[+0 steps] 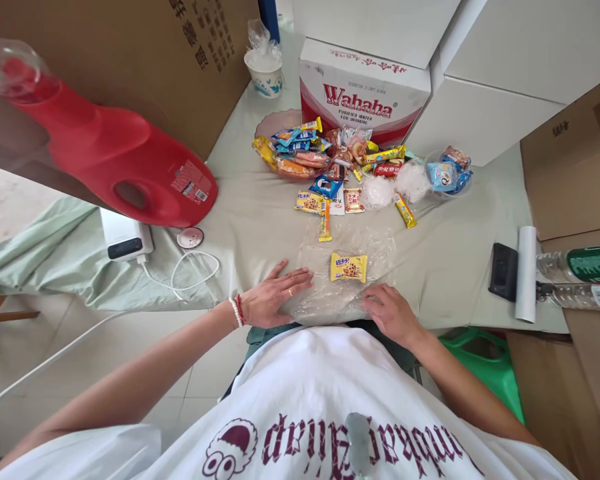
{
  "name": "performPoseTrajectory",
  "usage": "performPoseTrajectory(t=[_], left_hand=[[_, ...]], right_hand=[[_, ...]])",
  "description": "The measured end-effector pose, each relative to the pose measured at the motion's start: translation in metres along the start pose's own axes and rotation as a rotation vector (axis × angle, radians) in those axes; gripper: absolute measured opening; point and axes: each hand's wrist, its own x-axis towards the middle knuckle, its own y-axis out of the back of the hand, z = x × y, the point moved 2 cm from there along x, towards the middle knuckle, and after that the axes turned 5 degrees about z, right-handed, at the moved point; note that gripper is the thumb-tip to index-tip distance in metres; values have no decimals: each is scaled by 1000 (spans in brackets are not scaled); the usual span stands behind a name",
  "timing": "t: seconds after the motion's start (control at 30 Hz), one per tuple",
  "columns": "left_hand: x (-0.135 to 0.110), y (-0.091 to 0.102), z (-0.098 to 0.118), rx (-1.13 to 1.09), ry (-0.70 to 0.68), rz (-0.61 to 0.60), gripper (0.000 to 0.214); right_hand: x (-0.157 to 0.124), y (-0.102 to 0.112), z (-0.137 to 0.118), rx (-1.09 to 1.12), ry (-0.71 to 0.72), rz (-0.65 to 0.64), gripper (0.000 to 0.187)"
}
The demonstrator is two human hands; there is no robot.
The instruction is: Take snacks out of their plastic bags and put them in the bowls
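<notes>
My left hand (pixel 274 295) lies flat with fingers stretched out on the left edge of a clear plastic bag (pixel 347 293) spread on the table. My right hand (pixel 391 312) rests on the bag's near right corner, fingers curled down onto the film. A small yellow snack packet (pixel 349 267) lies on the bag between my hands, touched by neither. Farther back sits a pile of wrapped snacks (pixel 330 167), some heaped in a pink bowl (pixel 275 123).
A red detergent jug (pixel 115 157) lies at the left, with a white power bank (pixel 125 240) and cable beside it. A Wahaha carton (pixel 363 90) and cardboard boxes stand behind. A black device (pixel 503 270), paper roll (pixel 525 270) and bottles (pixel 580 277) are at the right.
</notes>
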Motion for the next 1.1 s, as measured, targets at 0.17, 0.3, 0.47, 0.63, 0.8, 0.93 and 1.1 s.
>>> performPoseTrajectory(t=[0.17, 0.3, 0.47, 0.63, 0.8, 0.93, 1.1], left_hand=[[10, -8, -10, -146, 92, 221, 30], [33, -1, -20, -233, 340, 448, 32], [68, 7, -32, 63, 810, 478, 20], [68, 14, -33, 142, 913, 630, 40], [45, 21, 11, 236, 571, 915, 33], [70, 4, 56, 215, 178, 568, 39], [103, -13, 63, 306, 262, 300, 44]], right_hand=[[23, 25, 18, 300, -56, 68, 27], [48, 39, 43, 390, -139, 31, 28], [76, 50, 71, 127, -366, -119, 28], [123, 64, 71, -209, -320, -71, 40], [172, 40, 62, -206, -235, -113, 70], [192, 27, 65, -211, -253, -184, 60], [181, 43, 55, -126, -184, -190, 28]])
